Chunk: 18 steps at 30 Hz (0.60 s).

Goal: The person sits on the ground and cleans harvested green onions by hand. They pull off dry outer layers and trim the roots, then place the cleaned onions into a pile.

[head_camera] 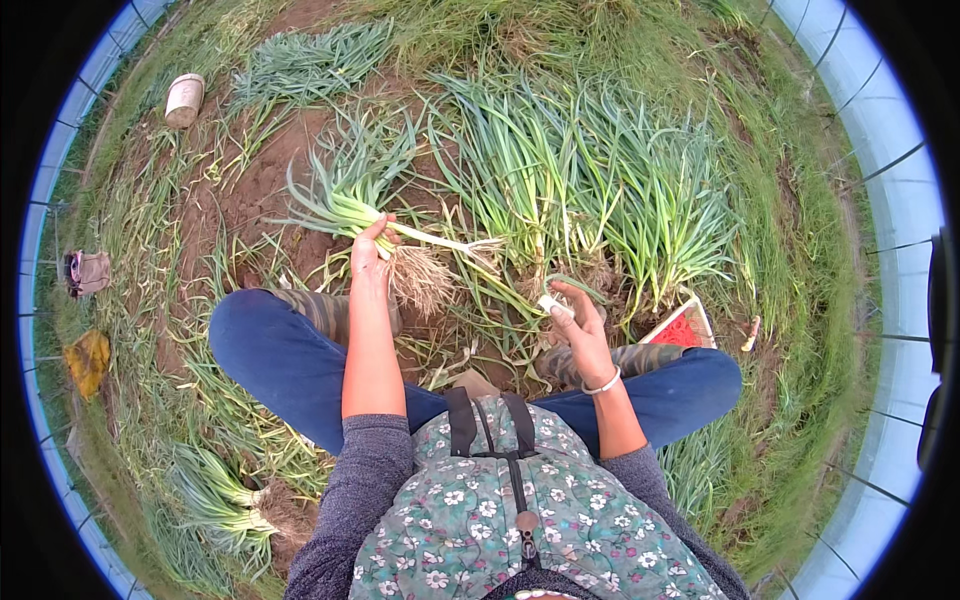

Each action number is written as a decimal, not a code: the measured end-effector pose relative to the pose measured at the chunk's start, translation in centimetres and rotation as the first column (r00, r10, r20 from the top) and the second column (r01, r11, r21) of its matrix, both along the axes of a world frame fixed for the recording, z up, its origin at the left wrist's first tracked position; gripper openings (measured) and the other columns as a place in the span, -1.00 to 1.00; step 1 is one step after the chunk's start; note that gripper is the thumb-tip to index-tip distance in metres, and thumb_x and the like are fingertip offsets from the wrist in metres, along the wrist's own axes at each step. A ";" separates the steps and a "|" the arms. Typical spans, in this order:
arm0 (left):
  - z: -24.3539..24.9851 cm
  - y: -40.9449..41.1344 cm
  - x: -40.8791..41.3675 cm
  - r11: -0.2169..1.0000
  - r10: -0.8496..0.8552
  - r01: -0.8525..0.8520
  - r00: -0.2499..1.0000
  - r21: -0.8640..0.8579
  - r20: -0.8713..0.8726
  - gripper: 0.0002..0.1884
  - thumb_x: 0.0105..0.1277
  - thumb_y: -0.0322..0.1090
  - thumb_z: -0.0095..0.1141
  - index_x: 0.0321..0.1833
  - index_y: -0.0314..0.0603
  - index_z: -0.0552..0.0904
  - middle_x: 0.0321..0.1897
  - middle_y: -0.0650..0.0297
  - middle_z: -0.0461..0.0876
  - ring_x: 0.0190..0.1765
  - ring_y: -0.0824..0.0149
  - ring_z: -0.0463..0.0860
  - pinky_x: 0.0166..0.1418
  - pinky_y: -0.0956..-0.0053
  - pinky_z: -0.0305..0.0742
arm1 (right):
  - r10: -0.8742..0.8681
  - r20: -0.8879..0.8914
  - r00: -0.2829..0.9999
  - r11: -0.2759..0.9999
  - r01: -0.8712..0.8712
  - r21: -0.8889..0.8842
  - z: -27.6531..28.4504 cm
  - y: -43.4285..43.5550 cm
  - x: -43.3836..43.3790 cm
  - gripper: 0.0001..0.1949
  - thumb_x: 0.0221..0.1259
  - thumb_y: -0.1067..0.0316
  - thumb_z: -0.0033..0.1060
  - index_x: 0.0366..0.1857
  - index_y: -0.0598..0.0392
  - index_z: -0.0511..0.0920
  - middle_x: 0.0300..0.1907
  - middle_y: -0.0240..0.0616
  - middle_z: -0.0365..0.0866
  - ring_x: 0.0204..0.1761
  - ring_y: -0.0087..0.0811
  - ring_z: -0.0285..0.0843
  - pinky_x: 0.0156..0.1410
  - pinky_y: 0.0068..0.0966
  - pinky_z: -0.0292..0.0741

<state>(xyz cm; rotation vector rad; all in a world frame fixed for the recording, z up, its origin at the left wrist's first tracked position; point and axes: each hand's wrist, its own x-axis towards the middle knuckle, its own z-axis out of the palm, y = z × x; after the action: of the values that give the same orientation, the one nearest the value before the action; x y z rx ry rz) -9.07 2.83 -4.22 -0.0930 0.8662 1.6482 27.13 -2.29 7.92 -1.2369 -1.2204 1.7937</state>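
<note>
My left hand (375,240) grips a bunch of green onions (341,210) by the pale stems, with the leaves to the upper left and the shaggy roots to the lower right. One longer stem from the bunch sticks out to the right. My right hand (577,315) is bent around a small white object (555,305) held near the thumb and fingers; what it is cannot be told. Beyond my hands a wide row of green onions (517,165) lies on the soil, roots towards me.
A white basket (705,319) with red material inside is by my right knee. A tied-looking bunch of onions (232,502) lies at lower left, a leafy pile (315,60) at upper left. A pale bucket (184,100), a bag (90,272) and a yellow-brown item (88,363) lie left.
</note>
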 end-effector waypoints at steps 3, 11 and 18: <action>0.3 0.6 0.7 0.999 -0.036 0.036 0.999 0.011 0.016 -0.81 0.23 -0.50 0.11 -0.13 -0.38 0.48 -0.38 0.16 0.60 -0.53 0.50 0.49 -0.48 0.61 0.45 | 0.250 0.829 0.501 0.740 -0.651 0.170 -3.3 0.2 2.2 -0.19 0.09 -0.24 0.12 0.26 0.25 0.22 0.08 0.02 0.47 -0.02 -0.37 0.58 -0.12 -0.56 0.53; 0.6 0.7 2.9 0.990 -0.140 0.136 0.977 0.035 0.161 -0.82 0.24 -0.51 0.07 -0.13 -0.43 0.45 -0.40 0.15 0.54 -0.53 0.47 0.46 -0.49 0.59 0.45 | -0.077 -0.543 0.836 0.862 -0.218 -0.458 -4.3 3.1 -5.8 -0.77 0.31 0.29 0.01 -0.06 0.15 0.45 -0.44 -0.36 0.42 -0.51 -0.57 0.34 -0.45 -0.70 0.28; 1.2 0.6 4.3 0.990 -0.138 0.139 0.984 -0.001 0.113 -0.84 0.25 -0.50 0.09 -0.19 -0.48 0.49 -0.52 0.22 0.50 -0.59 0.48 0.43 -0.55 0.63 0.38 | -0.290 -0.706 0.645 0.866 -0.138 -0.481 -2.0 0.6 -5.9 -0.93 0.29 0.44 0.00 -0.27 0.17 0.48 -0.61 -0.49 0.17 -0.58 -0.64 0.06 -0.52 -0.72 0.11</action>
<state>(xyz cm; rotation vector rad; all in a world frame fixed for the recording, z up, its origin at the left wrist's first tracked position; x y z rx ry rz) -4.82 3.47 -3.00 -0.1278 0.7775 1.4942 21.27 -1.70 5.90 -0.5741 -0.1948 2.2840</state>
